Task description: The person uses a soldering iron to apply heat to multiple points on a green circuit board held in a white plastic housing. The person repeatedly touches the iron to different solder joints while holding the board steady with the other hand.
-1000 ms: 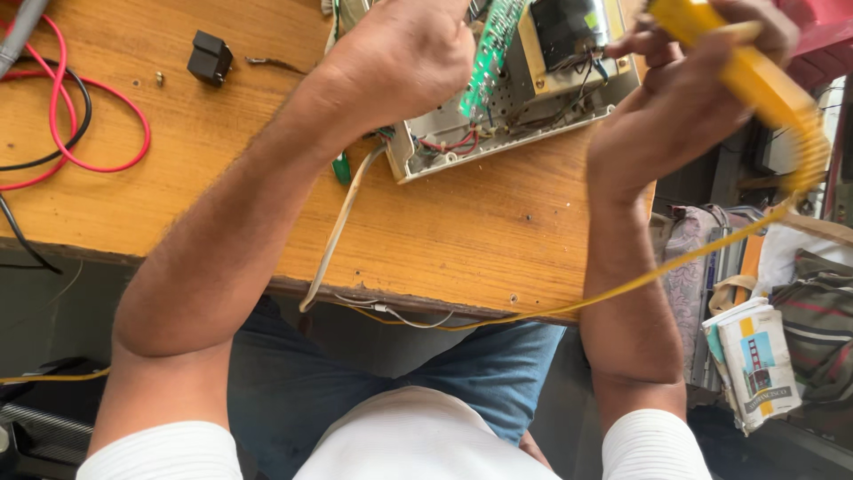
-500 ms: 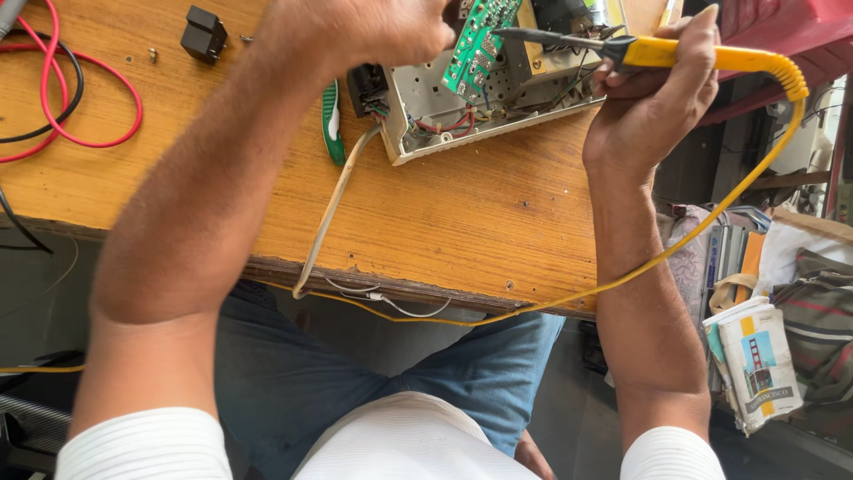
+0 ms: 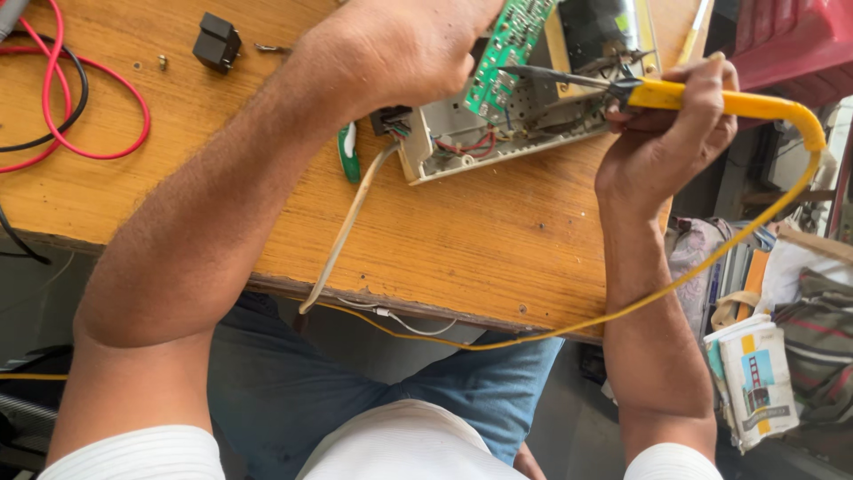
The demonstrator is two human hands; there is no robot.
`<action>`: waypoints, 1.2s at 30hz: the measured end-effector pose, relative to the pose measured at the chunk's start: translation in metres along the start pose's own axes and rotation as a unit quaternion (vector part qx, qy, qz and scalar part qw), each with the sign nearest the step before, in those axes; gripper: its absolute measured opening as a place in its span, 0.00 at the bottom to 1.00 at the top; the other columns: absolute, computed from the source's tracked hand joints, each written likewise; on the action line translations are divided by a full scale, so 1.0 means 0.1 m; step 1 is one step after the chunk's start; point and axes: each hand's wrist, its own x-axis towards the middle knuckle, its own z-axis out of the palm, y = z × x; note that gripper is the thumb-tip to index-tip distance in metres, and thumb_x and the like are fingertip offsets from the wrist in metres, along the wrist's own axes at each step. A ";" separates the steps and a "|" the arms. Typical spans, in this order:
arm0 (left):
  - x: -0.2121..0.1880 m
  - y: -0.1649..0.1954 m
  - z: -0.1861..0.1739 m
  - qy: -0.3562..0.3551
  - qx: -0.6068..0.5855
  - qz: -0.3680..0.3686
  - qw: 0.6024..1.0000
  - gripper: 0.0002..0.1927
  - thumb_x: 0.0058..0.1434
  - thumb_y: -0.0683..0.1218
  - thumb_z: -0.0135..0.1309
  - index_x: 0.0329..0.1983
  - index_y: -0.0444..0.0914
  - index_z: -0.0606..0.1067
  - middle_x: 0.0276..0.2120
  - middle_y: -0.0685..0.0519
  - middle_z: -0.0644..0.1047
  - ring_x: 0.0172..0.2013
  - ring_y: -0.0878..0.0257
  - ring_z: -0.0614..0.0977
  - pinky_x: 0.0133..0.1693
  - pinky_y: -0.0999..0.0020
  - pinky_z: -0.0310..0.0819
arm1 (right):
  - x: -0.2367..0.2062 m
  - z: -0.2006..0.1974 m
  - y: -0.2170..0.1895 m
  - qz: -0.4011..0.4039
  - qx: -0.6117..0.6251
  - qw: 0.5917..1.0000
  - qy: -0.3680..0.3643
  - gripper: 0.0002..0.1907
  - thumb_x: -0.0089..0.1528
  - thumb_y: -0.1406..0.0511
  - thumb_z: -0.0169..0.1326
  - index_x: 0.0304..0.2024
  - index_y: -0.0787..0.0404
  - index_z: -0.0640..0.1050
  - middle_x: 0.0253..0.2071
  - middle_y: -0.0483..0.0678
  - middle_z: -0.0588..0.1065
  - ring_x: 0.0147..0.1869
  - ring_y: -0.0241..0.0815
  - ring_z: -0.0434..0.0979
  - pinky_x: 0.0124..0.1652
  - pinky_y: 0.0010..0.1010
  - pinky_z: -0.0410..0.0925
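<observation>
My right hand point(image 3: 665, 142) grips a yellow-handled soldering iron point(image 3: 711, 100), its dark tip reaching left to a green circuit board point(image 3: 508, 49). My left hand point(image 3: 404, 53) holds that board tilted up out of an open white plastic device case point(image 3: 471, 147) on the wooden table point(image 3: 462, 240). Red and black wires show inside the case. The iron's yellow cord point(image 3: 622, 311) loops down past the table's front edge. A dark component sits in the case behind the board.
Red and black test leads point(image 3: 80, 116) lie at the table's left. A small black block point(image 3: 218, 40) and a screw point(image 3: 162, 62) sit near them. A green-handled tool point(image 3: 348, 153) lies beside the case. A white cable point(image 3: 342, 236) hangs over the edge. Bags and a booklet point(image 3: 755, 378) sit at right.
My right hand has dropped and brought the soldering iron's tip leftward to the green board. My left hand stays on the board. The view has shifted a little.
</observation>
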 end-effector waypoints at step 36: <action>-0.01 -0.16 0.08 0.029 0.031 0.014 0.999 0.19 0.58 0.36 0.59 0.53 0.35 0.74 0.36 0.40 0.81 0.33 0.50 0.86 0.26 0.58 0.82 | 0.05 -0.03 -0.10 -0.003 -0.090 0.984 -0.152 0.16 0.76 0.68 0.58 0.37 0.66 0.67 0.31 0.56 0.75 0.29 0.41 0.75 0.32 0.30 0.72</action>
